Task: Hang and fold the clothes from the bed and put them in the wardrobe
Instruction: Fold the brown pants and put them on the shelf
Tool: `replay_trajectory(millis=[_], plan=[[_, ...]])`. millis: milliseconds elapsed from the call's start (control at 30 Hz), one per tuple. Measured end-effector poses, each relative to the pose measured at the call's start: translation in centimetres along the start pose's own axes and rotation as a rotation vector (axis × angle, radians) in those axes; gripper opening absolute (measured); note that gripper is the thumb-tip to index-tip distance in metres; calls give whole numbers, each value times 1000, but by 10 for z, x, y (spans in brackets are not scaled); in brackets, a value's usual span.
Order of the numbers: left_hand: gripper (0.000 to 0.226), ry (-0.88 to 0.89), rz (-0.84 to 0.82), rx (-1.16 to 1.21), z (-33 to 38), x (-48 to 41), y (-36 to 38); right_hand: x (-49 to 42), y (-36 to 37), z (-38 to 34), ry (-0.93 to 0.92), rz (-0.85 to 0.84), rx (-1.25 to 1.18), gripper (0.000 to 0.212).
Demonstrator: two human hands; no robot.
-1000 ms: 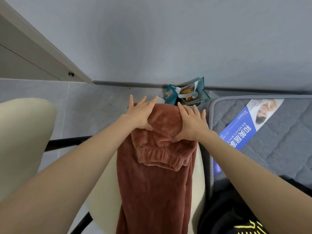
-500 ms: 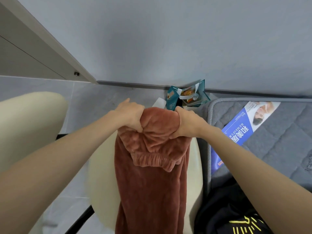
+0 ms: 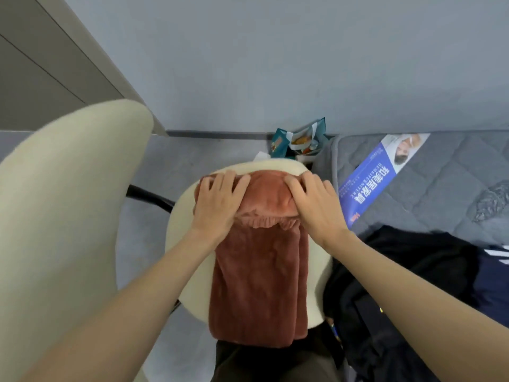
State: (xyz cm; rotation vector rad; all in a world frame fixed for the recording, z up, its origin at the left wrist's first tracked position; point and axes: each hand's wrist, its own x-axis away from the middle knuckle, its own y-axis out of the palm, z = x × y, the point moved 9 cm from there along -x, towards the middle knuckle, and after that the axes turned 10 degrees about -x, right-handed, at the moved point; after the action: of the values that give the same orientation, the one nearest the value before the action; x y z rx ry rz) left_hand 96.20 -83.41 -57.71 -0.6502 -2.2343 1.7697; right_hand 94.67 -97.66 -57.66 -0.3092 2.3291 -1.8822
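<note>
Grey wall (image 3: 275, 64) and grey floor (image 3: 209, 153) filled the far half of the view, w/ a grey panel (image 3: 41, 64) at far left. Nearer sat a cream chair seat (image 3: 184, 216), its padded backrest (image 3: 68, 202) at left. The rust fleece trousers (image 3: 259, 285) lay lengthwise over that seat, far end folded back on itself, near end hanging off the near rim.

Change vs half a sec before: both hands had then clutched the bunched far end in curled fingers. Now the bundle was down and flattened. L hand (image 3: 220, 205) lay spread, fingers nearly straight, palm pressing the left side of the fold. R hand (image 3: 314, 208) pressed the right side, fingers only slightly bent at the far edge. Neither gripped anything. Probably the first fold was set and being smoothed; another fold or so looked due before any wardrobe trip.

At right, a grey quilted mattress (image 3: 440, 194) carried a blue printed label (image 3: 371, 180). A black garment (image 3: 399, 271) lay on its near part, so more clothes remained. A teal gift bag (image 3: 300, 139) stood btwn chair and mattress, by the wall.
</note>
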Motion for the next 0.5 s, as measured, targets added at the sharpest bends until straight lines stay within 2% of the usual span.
replay_trajectory(millis=[100,167,200,267,333,367,400,433,467,500], plan=[[67,50,-35,40,21,61,14,53,18,-22,-116,24,31,47],[75,90,-187,80,32,97,33,80,37,-31,-145,-73,40,43],[80,117,-308,96,38,114,46,92,48,-35,-154,-150,32,41],[93,162,-569,125,47,147,70,115,76,-40,-144,-408,36,45],[91,131,-712,262,49,164,81,133,97,-41,-69,-652,9,51],[78,84,-681,351,47,162,75,135,97,-41,-2,-693,-43,51],[57,29,-564,426,42,153,62,132,90,-43,67,-660,-121,44],[36,-34,-379,472,36,143,44,125,78,-47,101,-550,-179,33],[21,-103,-205,488,28,134,29,116,62,-51,82,-370,-200,25],[16,-174,-86,492,23,128,20,109,47,-54,64,-189,-210,24]])
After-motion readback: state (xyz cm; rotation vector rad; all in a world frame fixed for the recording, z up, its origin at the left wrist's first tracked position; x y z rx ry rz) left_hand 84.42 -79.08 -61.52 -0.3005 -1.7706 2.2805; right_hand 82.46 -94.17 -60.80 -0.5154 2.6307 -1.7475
